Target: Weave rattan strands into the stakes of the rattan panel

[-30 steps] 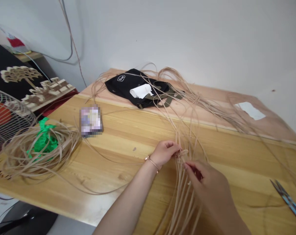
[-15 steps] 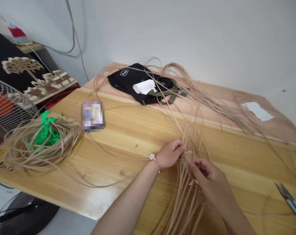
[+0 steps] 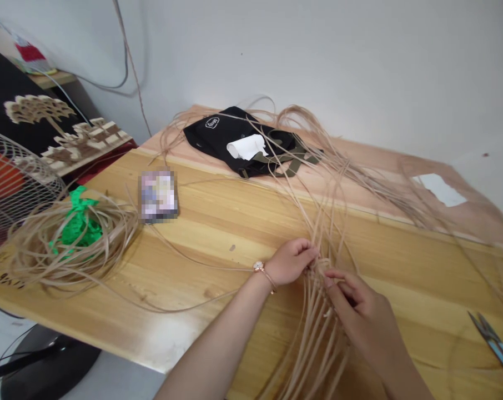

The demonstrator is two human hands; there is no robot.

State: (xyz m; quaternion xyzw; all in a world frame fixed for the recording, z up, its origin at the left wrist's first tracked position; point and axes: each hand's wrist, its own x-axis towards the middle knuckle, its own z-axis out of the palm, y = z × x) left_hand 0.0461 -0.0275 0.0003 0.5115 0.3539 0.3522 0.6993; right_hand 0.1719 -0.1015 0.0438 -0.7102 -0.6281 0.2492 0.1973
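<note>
The left hand point(image 3: 292, 262) and right hand point(image 3: 362, 305) pinch strips point(image 3: 306, 333), each grip narrow. A coil point(image 3: 105, 244) lies near the worktop's point(image 3: 201, 222) left edge, a bag point(image 3: 216, 139) near its back edge.

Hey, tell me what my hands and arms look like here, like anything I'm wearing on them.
Both hands are ungloved, and no sleeves show on the forearms. Above the left hand, the wrist wears a thin rose-gold-toned bracelet with a round, pale-faced piece. Nothing worn shows on the right hand.
</note>
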